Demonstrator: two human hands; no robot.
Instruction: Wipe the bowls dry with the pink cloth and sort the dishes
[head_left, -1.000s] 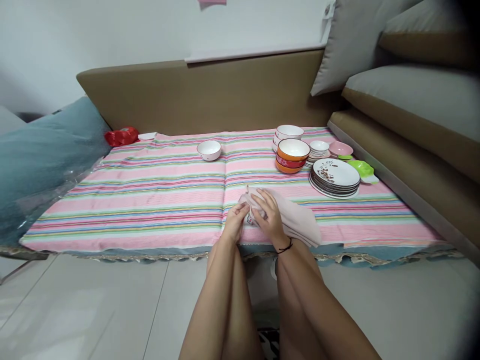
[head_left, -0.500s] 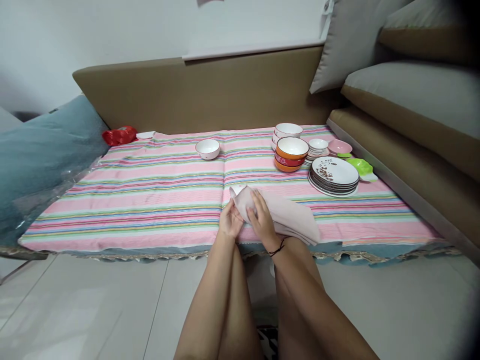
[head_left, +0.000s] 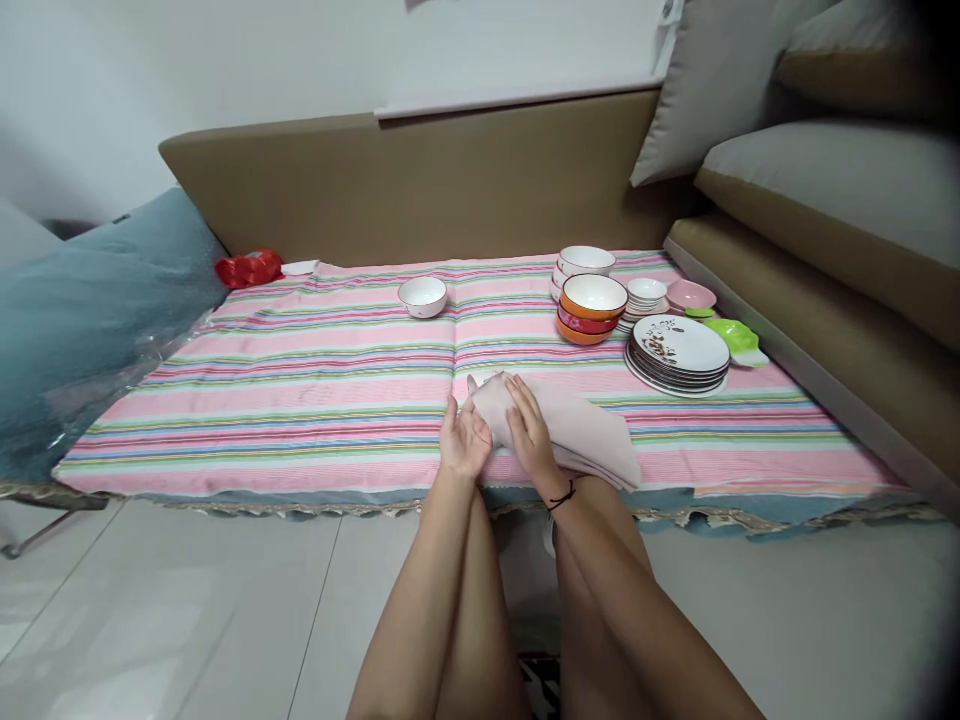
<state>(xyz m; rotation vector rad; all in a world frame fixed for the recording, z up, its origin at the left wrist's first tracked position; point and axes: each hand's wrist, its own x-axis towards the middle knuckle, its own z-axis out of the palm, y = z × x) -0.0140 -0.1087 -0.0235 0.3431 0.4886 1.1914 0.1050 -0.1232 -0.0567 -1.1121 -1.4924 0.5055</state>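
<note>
A pale pink cloth [head_left: 591, 425] drapes from in front of me across toward my right thigh. It is bunched over a round shape, and a thin white rim, probably a bowl's [head_left: 491, 378], peeks out at its far edge. My right hand [head_left: 527, 425] presses the cloth around that shape, fingers together on top. Beside the cloth's left edge, my left hand [head_left: 466, 440] is turned palm up, thumb apart and fingers stretched, their tips partly hidden by the cloth. A white bowl [head_left: 422, 297] with a thin dark rim stands alone farther back.
Stacked orange and red bowls [head_left: 592, 310], white bowls [head_left: 586, 262], small dishes [head_left: 646, 292] and patterned plates [head_left: 681, 350] stand on the right. Beside them lie a pink dish [head_left: 691, 295] and a green dish [head_left: 735, 338]. A red bundle [head_left: 249, 268] lies at the back left of the striped cloth [head_left: 300, 400].
My left hand has opened out, its palm now showing more. The cloth covers more of the white rim than before. The whole view has shifted slightly, moving the scene rightward.
</note>
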